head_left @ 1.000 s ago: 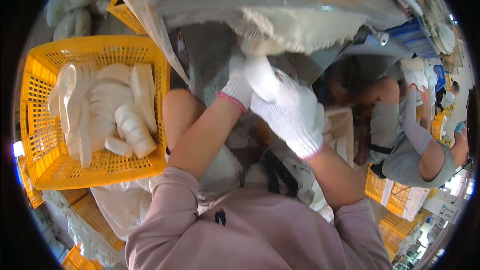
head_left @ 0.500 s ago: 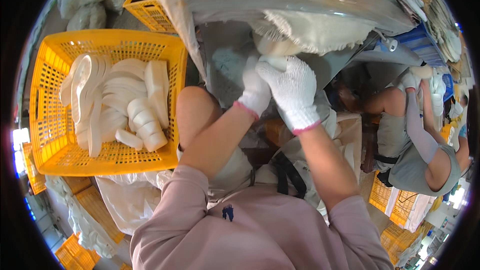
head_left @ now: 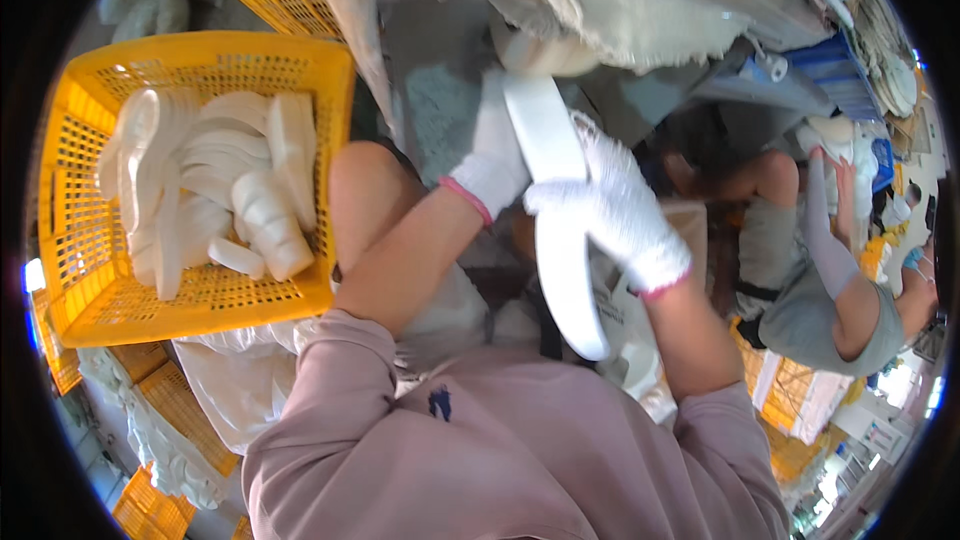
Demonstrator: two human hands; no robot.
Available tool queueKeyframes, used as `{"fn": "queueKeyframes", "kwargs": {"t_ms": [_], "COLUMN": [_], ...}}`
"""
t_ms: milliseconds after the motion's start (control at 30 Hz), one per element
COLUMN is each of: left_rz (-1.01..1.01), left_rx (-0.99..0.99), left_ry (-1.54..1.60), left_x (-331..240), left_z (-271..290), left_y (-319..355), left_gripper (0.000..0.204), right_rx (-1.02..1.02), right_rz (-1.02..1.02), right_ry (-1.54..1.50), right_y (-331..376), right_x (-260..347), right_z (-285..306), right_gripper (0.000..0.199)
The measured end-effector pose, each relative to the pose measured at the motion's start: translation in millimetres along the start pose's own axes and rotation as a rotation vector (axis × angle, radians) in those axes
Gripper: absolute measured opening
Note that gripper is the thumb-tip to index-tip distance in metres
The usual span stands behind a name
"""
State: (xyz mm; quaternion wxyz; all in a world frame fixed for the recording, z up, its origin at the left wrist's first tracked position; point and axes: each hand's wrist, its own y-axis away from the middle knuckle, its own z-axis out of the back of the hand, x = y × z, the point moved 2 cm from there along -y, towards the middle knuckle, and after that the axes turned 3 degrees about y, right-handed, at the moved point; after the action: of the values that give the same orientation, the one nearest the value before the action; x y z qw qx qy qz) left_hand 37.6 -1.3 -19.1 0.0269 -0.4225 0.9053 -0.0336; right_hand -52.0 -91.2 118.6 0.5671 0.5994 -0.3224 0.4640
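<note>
A long, smooth white sole-shaped piece (head_left: 560,230) is held edge-on between both hands, above the lap. It is gripped near its top by the left hand (head_left: 497,155) and at mid-length by the right hand (head_left: 610,205), both in knitted white gloves. Similar white pieces (head_left: 215,190) are stacked in a yellow perforated plastic basket (head_left: 200,305). The piece's upper end is hidden against pale fibrous material (head_left: 640,20).

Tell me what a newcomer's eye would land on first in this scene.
First, the long white curved piece at the centre, gripped by both gloved hands: the left hand near its top, the right hand at its middle. Next, the bright yellow basket on the left, filled with stacked white pieces. At the right edge, another person's arm reaches up toward white items.
</note>
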Motion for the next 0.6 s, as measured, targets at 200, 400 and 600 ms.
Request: {"fn": "queueKeyframes", "kwargs": {"t_ms": [200, 400, 600], "left_rz": [-0.204, -0.208, -0.081], "left_rx": [-0.306, -0.622, -0.584], "left_ry": [-0.18, -0.177, -0.084], "left_x": [-17, 1, 21], "left_z": [24, 37, 29], "left_y": [-25, 1, 17], "left_gripper": [0.044, 0.051, 0.054], "right_rx": [0.103, 0.033, -0.492], "right_rz": [-0.008, 0.059, -0.009], "right_ry": [-0.151, 0.522, 0.275], "right_y": [-39, 27, 117], "right_x": [-2, -29, -119], "right_z": [-1, 19, 55], "right_gripper": [0.049, 0.073, 0.072]}}
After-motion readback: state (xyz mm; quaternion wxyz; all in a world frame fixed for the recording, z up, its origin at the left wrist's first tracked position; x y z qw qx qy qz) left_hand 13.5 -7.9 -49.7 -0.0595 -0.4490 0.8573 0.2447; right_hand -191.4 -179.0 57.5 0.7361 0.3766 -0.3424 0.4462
